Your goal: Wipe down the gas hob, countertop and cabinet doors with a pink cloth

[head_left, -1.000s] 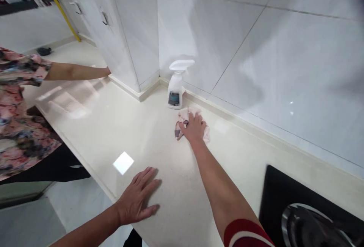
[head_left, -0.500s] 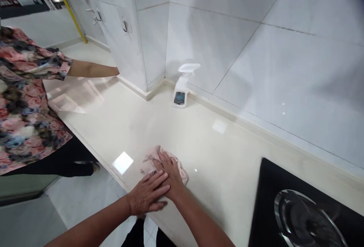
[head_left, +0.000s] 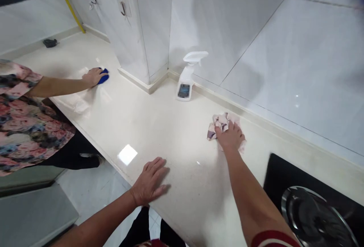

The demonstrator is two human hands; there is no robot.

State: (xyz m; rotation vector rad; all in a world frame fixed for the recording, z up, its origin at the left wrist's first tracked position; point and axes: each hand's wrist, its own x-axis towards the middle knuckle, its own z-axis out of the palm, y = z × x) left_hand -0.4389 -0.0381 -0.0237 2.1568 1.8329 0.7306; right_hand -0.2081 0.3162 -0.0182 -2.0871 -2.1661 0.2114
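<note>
My right hand is closed on a crumpled pale pink cloth, pressing it to the countertop close to the back wall. Part of the cloth lies hidden under the palm. My left hand is at the counter's front edge, holding nothing, its fingers stretched out and apart. Behind both hands, near the wall corner, a white spray bottle stands upright; its label is blurred.
A black gas hob with a round burner lies at the right. On the left, another person in a flowered top has a hand on a blue cloth. A small dark object sits in the far left corner.
My right hand has slid the pink cloth right and back towards the wall, apart from my left hand, which rested on it before. The other person's hand and blue cloth have come into view.
</note>
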